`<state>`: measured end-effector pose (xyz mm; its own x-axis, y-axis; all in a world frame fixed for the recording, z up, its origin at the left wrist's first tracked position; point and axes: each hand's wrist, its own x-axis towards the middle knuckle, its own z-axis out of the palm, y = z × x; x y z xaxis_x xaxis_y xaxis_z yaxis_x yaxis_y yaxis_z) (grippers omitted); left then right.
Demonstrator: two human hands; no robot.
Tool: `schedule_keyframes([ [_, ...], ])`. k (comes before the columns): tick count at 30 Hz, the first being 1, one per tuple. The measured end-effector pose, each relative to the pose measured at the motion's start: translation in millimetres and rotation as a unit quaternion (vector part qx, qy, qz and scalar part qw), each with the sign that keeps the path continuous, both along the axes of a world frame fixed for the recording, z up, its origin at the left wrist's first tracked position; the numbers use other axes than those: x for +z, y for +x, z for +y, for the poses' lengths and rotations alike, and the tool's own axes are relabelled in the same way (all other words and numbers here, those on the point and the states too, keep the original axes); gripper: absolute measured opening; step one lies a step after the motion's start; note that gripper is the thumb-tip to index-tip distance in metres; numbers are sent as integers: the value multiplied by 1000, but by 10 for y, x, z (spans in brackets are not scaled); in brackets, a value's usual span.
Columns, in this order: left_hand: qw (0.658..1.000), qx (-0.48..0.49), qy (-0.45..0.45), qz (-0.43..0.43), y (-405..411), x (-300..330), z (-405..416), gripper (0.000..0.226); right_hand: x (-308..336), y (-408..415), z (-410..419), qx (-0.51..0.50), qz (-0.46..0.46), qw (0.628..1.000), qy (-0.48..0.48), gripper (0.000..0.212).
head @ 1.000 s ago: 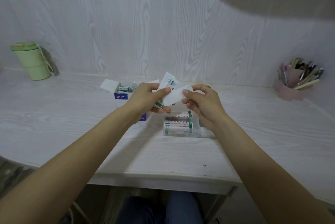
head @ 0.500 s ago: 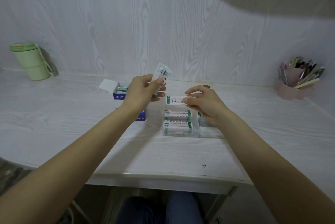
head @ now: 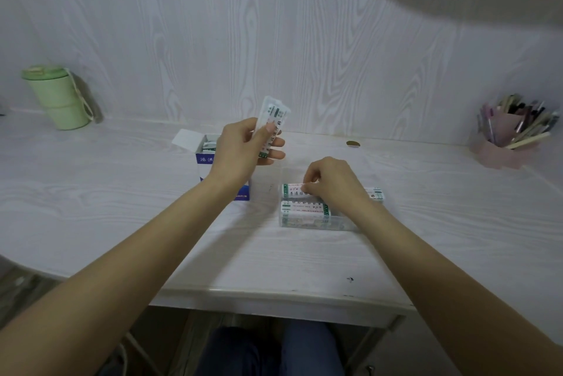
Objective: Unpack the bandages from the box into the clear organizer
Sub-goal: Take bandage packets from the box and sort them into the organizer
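Observation:
My left hand (head: 243,147) holds a small stack of wrapped bandages (head: 272,123) upright above the open blue-and-white box (head: 207,159), which has more bandages inside. My right hand (head: 330,182) is down in the clear organizer (head: 307,225), its fingertips pinching a white bandage with green ends (head: 292,190) in a far compartment. Another bandage (head: 304,211) lies in the near compartment, and one shows at the right end (head: 376,194) behind my wrist.
A green lidded cup (head: 58,97) stands at the back left by the wall. A pink holder full of pens (head: 511,135) sits at the back right. A small brown round thing (head: 352,143) lies near the wall. The desk's front edge (head: 274,296) runs below my forearms.
My right hand took one bandage from the left hand's stack and lowered it into the organizer. The left hand stayed above the box with the remaining stack.

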<state>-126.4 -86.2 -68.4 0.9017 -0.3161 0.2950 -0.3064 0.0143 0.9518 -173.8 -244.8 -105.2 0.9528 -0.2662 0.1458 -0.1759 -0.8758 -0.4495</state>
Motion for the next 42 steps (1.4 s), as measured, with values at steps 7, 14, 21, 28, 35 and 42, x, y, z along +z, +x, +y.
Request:
schedule_keyframes([
  [7,1000,-16,8,11,-4,14,27,14,38,61,24,3,31,1000,7,15],
  [14,997,-53,45,44,-39,16,43,10,73,12,26,-6,-49,998,48,16],
  [21,988,-111,103,33,-130,33,43,12,409,-169,103,48,-153,904,397,15],
  [28,986,-94,43,131,-142,15,23,17,306,-166,29,-2,-182,894,409,19],
  [35,995,-14,21,92,-40,6,60,28,5,-82,-79,-102,-182,929,306,11],
  [42,996,-11,30,89,-41,-9,50,31,-68,-70,-23,-50,-82,992,81,8],
])
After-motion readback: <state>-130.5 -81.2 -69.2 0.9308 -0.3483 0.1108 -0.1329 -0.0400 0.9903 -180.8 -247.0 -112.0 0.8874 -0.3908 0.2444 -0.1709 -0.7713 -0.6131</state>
